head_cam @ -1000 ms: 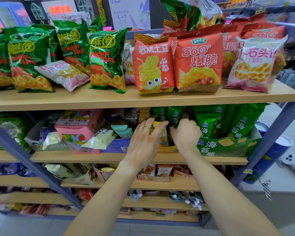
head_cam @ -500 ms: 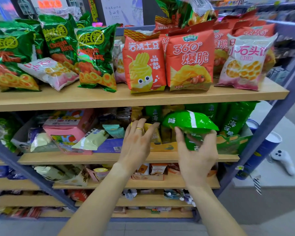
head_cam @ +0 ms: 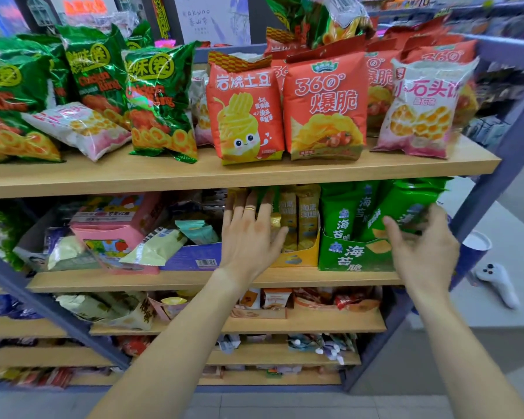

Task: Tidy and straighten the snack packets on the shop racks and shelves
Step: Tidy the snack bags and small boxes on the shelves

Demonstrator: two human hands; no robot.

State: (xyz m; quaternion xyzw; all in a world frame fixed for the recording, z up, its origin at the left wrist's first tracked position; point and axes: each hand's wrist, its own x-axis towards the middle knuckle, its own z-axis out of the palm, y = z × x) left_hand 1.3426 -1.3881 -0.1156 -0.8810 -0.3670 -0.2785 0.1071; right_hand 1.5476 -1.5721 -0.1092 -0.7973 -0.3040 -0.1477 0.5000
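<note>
On the second shelf (head_cam: pixel 285 278) stands a green display box (head_cam: pixel 342 255) full of upright green seaweed-snack packets. My right hand (head_cam: pixel 421 246) grips one green packet (head_cam: pixel 406 207) at the box's right end, tilted among the others. My left hand (head_cam: pixel 250 234) reaches in with straight fingers and touches the yellow packets (head_cam: pixel 300 216) standing in the yellow box (head_cam: pixel 297 258) beside it. A ring shows on that hand.
The top shelf (head_cam: pixel 254 173) carries green ring-snack bags (head_cam: pixel 161 101), a fallen pink-white bag (head_cam: pixel 79 128) and upright orange bags (head_cam: pixel 324 104). A pink box (head_cam: pixel 112 234) and loose packets lie left on the second shelf. The blue-grey frame post (head_cam: pixel 496 182) stands close on the right.
My right hand has carried the green packet from in front of the shelf rightward into the right end of the green box. My left hand has slid further in against the yellow packets.
</note>
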